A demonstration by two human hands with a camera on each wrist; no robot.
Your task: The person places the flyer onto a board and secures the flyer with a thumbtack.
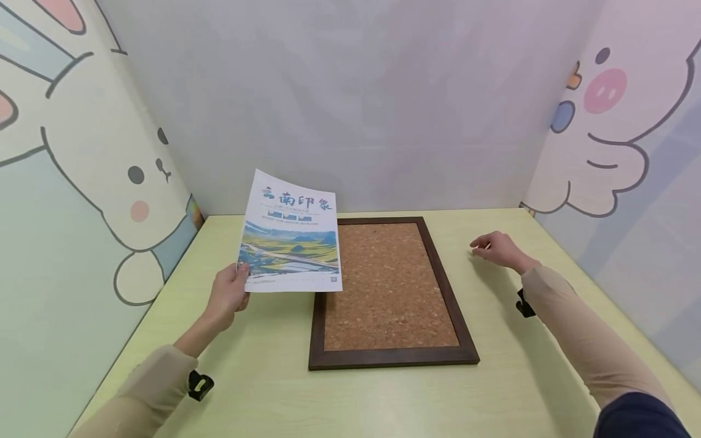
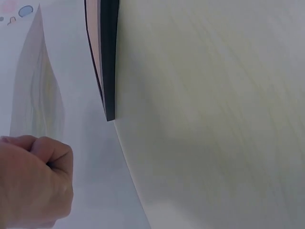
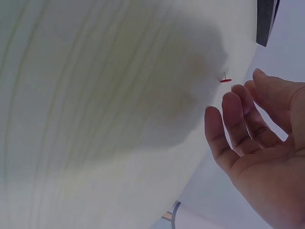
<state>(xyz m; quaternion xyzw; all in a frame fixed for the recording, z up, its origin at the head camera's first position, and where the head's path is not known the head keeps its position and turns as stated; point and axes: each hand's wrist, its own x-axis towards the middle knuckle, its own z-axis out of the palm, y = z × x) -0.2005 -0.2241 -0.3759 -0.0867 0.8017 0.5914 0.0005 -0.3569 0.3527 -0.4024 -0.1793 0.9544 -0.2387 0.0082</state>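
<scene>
My left hand (image 1: pixel 229 292) pinches a printed poster (image 1: pixel 292 237) at its lower left corner, thumb on the front. The sheet has blue lettering over a landscape picture, and is held up above the table. It overlaps the left part of a cork board (image 1: pixel 391 292) in a dark brown frame. To the right of the board, my right hand (image 1: pixel 495 249) is over the table with its fingers loosely bent and nothing between them. In the right wrist view a red thumbtack (image 3: pixel 225 80) lies point up on the table, just beyond the fingertips (image 3: pixel 229 102).
The pale yellow-green table (image 1: pixel 394 401) is bounded by a grey wall (image 1: pixel 361 109) at the back. Side panels carry a cartoon rabbit (image 1: pixel 98 164) on the left and a white cartoon animal (image 1: pixel 613 121) on the right.
</scene>
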